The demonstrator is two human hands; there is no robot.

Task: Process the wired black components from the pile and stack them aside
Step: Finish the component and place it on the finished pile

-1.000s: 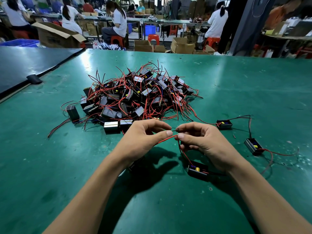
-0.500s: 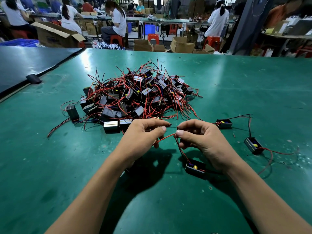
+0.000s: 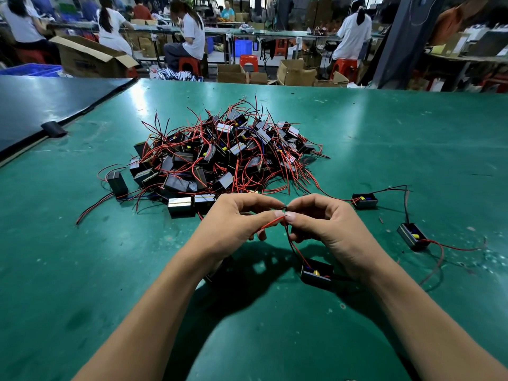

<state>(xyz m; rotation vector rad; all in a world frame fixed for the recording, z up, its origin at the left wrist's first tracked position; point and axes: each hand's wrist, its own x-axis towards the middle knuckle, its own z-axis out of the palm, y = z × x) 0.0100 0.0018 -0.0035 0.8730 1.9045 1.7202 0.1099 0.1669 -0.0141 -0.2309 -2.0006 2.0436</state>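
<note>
1. The room is a big workshop. At the far side, people in white shirts sit on red stools at long benches, and open cardboard boxes stand on the floor.
2. The work surface is a wide green table, a little scratched and shiny from the lamps. A dark panel lies next to it at the left.
3. The pile of black components with red wires sits in the middle of the table, just beyond the hands.
4. The left hand pinches a red wire between thumb and forefinger. Its other end is hidden under the hand.
5. The right hand pinches the leads, and its fingertips touch those of the left hand.
6. The component of these leads lies flat on the table below the right hand. Its long axis goes about left to right, its open face with a yellow part looks up, and the leads rise from its left end.
7. Two finished components lie apart at the right, with their wires spread on the table.
</note>
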